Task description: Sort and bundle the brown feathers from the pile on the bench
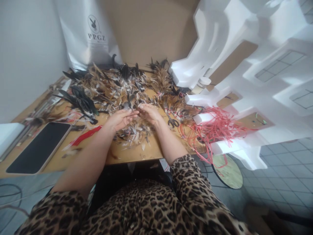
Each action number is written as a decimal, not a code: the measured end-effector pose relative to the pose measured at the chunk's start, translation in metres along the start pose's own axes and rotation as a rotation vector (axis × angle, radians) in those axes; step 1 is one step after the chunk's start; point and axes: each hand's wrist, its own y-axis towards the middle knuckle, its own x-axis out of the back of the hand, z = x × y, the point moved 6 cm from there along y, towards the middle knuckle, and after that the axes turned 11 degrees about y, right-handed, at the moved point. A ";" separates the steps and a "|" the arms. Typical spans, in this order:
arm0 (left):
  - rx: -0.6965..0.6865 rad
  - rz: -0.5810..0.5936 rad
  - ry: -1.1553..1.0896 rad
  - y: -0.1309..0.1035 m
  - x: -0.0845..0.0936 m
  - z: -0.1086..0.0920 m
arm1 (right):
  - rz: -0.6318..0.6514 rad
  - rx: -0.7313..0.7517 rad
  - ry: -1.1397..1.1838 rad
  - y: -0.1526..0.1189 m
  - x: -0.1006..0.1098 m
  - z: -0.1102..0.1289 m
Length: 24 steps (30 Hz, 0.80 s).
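Over the heap of loose feathers (114, 88) in the middle of the table, my two hands come close together. My left hand (122, 120) has its thumb and fingers drawn together, pointing right. Facing it, my right hand (150, 113) is bent in a pinch, its thumb and fingertips close to the left fingertips. Whatever is between the fingers is too small and blurred to make out against the brown, white and black feathers. Small pale feathers (137, 133) lie just below the hands. Dark scissors (173, 122) rest right of my right hand.
A phone (39, 147) lies at left, near a red ribbon (86, 135) and black feathers (81, 101). Brown feather bunches (178, 104) sit at right. Pink-red strings (220, 125) drape over white foam packaging (264, 85). A silver bag (85, 36) stands behind; a round stool (227, 171) is below.
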 end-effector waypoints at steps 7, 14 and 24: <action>0.013 -0.001 -0.030 -0.002 -0.002 -0.001 | 0.077 0.153 -0.183 0.003 -0.006 -0.007; 0.010 0.037 -0.021 -0.001 0.001 -0.001 | 0.119 0.597 -0.741 -0.014 -0.021 0.027; -0.047 0.023 0.006 0.001 0.005 -0.005 | 0.109 0.524 -0.708 -0.013 -0.021 0.022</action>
